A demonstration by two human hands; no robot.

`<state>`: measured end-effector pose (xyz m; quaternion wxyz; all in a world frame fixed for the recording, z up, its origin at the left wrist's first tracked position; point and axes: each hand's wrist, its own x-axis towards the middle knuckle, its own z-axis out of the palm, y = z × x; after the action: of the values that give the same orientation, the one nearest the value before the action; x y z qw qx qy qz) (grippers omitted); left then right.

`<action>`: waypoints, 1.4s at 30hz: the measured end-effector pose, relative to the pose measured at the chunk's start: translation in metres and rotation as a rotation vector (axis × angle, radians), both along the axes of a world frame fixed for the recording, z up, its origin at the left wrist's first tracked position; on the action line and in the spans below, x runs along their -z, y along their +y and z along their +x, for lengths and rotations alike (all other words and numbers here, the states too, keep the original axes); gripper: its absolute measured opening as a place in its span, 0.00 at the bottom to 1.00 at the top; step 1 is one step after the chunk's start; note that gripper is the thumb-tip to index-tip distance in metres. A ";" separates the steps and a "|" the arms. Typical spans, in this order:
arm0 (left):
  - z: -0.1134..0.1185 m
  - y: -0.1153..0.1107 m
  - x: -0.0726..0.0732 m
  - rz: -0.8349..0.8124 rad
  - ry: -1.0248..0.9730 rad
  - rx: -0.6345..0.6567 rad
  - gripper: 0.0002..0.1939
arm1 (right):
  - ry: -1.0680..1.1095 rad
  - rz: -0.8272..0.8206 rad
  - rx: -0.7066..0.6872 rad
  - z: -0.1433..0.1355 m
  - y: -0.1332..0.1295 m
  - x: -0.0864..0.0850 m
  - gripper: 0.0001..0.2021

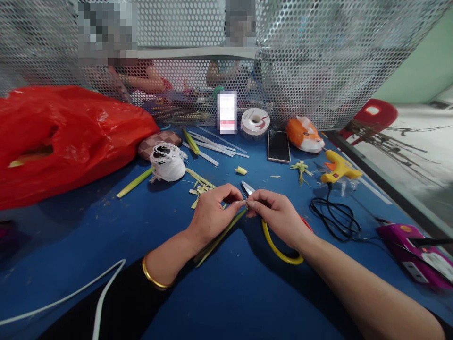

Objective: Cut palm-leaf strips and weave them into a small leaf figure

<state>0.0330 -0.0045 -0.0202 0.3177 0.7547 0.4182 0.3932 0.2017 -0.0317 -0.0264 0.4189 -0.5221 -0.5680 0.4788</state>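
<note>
Fingertip to fingertip, my left hand point(212, 212) and my right hand point(279, 212) meet over the middle of the blue table. Both pinch a fine white thread point(244, 197), which makes a small loop between them. Under my right hand lie scissors point(283, 257) with yellow and red handles, their blades pointing away from me. A long green leaf strip point(221, 238) lies below my left hand; whether a finger touches it is unclear. Behind my left hand are pale yellow leaf scraps point(200, 190) and a white bundle of thread point(169, 163).
A red plastic bag point(71, 141) fills the left side. At the right are a yellow glue gun point(339, 169), its black cable point(334, 219) and a purple power strip point(406, 245). A dark phone point(278, 146) and ribbon spool point(255, 123) stand near the perforated metal screen point(304, 71).
</note>
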 end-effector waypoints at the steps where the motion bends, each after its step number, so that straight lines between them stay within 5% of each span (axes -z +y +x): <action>1: 0.000 0.000 0.000 0.000 -0.001 0.002 0.04 | -0.006 -0.002 0.015 0.000 0.000 0.000 0.08; 11: -0.005 0.001 0.003 0.121 0.086 0.104 0.05 | 0.023 -0.059 0.075 0.001 0.002 0.004 0.08; 20: -0.004 0.000 -0.001 0.226 0.219 0.284 0.07 | -0.105 0.059 0.254 0.011 0.006 0.004 0.08; 25: -0.003 -0.001 -0.002 0.209 0.132 0.357 0.07 | -0.063 -0.010 0.256 0.008 0.006 0.003 0.08; 35: 0.002 0.000 -0.003 -0.425 -0.196 0.292 0.05 | 0.429 -0.250 0.028 0.003 0.004 -0.006 0.11; 42: 0.002 0.000 -0.004 -0.642 -0.277 0.298 0.06 | 0.435 -0.229 0.013 -0.003 -0.001 -0.009 0.13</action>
<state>0.0354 -0.0041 -0.0161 0.6452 0.6090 0.3587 0.2902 0.1990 -0.0332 -0.0179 0.4725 -0.4544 -0.4032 0.6385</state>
